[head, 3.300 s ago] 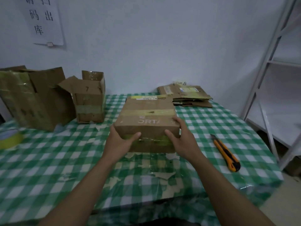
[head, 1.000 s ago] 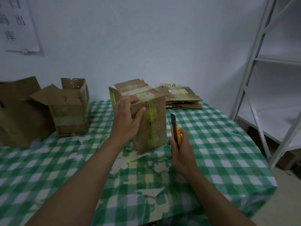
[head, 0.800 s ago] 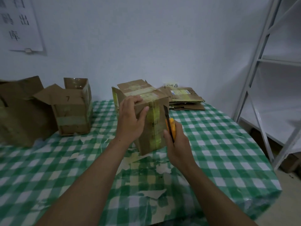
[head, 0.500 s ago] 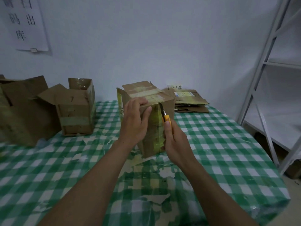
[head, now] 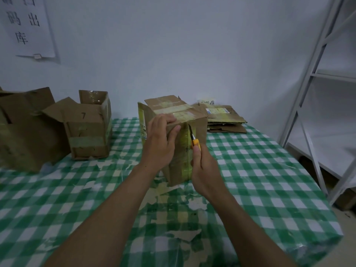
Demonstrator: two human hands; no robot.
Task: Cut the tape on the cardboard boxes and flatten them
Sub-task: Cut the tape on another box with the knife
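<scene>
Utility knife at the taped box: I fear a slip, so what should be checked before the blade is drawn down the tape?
1. Utility knife blade set on the tape near the top edge of the box: ok.
2. Right hand grips the knife handle: ok.
3. Left hand holds the box's top edge: ok.
4. Left thumb clear of the cut line: not ok, it lies close beside the blade.
5. Box standing firm on the table: cannot tell, the hands hide part of its base.
</scene>
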